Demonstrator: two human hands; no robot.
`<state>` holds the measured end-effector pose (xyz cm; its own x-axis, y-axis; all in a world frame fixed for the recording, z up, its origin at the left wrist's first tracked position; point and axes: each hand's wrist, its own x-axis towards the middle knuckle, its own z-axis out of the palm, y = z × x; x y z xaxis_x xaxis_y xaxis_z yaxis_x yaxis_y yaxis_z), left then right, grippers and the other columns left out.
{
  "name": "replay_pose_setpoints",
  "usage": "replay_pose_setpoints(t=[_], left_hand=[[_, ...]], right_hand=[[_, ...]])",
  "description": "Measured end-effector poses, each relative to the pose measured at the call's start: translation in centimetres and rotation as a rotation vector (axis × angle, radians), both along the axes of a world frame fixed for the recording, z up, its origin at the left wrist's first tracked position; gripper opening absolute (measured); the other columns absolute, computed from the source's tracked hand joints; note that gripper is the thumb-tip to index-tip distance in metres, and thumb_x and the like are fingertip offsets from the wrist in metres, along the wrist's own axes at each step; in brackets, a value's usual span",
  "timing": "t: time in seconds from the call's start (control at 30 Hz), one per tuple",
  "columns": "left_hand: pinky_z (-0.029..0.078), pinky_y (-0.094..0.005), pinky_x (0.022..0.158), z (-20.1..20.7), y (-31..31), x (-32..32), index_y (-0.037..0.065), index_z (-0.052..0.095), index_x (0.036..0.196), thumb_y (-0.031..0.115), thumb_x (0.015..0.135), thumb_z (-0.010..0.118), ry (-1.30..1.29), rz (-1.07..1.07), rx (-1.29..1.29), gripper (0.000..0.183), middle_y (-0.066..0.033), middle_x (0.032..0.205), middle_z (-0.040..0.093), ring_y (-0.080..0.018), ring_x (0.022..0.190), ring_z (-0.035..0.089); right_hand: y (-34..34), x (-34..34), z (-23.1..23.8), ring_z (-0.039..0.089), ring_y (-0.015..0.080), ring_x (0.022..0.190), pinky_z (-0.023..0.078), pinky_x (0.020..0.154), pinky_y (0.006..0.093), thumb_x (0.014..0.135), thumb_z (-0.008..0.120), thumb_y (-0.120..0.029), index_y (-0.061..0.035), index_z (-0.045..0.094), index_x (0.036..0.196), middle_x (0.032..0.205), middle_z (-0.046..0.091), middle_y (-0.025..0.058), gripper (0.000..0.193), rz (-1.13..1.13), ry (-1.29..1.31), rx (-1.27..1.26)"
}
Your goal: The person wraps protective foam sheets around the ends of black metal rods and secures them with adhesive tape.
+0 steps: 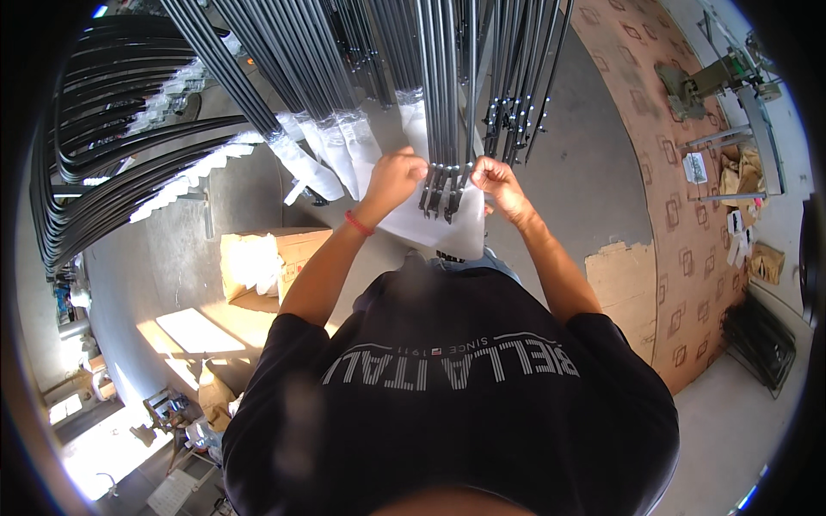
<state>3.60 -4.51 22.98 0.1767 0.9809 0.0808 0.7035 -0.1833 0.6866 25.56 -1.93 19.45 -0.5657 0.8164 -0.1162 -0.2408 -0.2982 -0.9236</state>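
In front of me hangs a bundle of thin black metal tubes (442,95) with dark fittings (443,193) at their lower ends. A translucent white wrapping sheet (465,230) spreads behind and below these ends. My left hand (396,182), with a red band at its wrist, is closed against the bundle's left side; its fingertips hide what they pinch. On the right side my right hand (499,185) is closed, thumb and forefinger together, at the sheet's right edge. Further left, other black tube bundles (297,60) have ends wrapped in white material (331,142).
Curved black tubes (112,150) with white-wrapped ends are stacked at left. An open cardboard box (301,258) holding white material stands on the floor. More unwrapped tubes (525,77) hang right. Patterned brown covering (632,112) lies further right, near a green machine (710,77).
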Motion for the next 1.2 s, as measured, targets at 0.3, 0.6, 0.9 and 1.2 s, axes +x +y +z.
replay_pose_setpoints(t=[0.3,0.6,0.9,1.2], left_hand=[[0.041,-0.0320,0.061,-0.3,-0.6,0.1,-0.001,0.059,0.077,0.008,0.074,0.058,-0.121,-0.017,0.044,0.010,-0.0103,0.073,0.053,-0.0256,0.067,0.054],[0.041,-0.0327,0.064,-0.3,1.9,-0.6,-0.001,0.056,0.069,0.009,0.072,0.053,-0.252,-0.116,-0.132,0.011,-0.0088,0.074,0.056,-0.0241,0.069,0.053],[0.042,-0.0339,0.073,-1.4,-0.4,-0.5,0.000,0.048,0.088,0.015,0.071,0.062,-0.265,-0.189,-0.074,0.026,-0.0147,0.083,0.054,-0.0284,0.082,0.054],[0.043,-0.0371,0.067,0.6,-5.7,5.1,0.006,0.051,0.089,0.011,0.074,0.061,-0.107,0.193,0.179,0.019,-0.0098,0.078,0.054,-0.0285,0.075,0.053]], right_hand=[[0.9,-0.6,1.7,0.042,0.0032,0.060,0.037,0.056,0.0189,0.083,0.053,-0.005,-0.0056,0.051,0.068,0.064,0.049,-0.0049,0.015,-0.106,0.014,0.173],[1.1,0.1,-0.2,0.038,0.0034,0.056,0.032,0.052,0.0193,0.083,0.054,-0.008,-0.0064,0.049,0.068,0.062,0.045,-0.0059,0.016,-0.074,0.084,0.041],[1.0,0.4,1.6,0.033,0.0040,0.062,0.027,0.058,0.0183,0.082,0.055,-0.009,-0.0086,0.046,0.067,0.066,0.040,-0.0070,0.018,-0.006,0.074,-0.098],[1.4,0.2,1.8,0.042,0.0057,0.070,0.034,0.067,0.0196,0.080,0.058,-0.011,-0.0079,0.049,0.067,0.074,0.048,-0.0042,0.016,0.044,0.054,-0.150]])
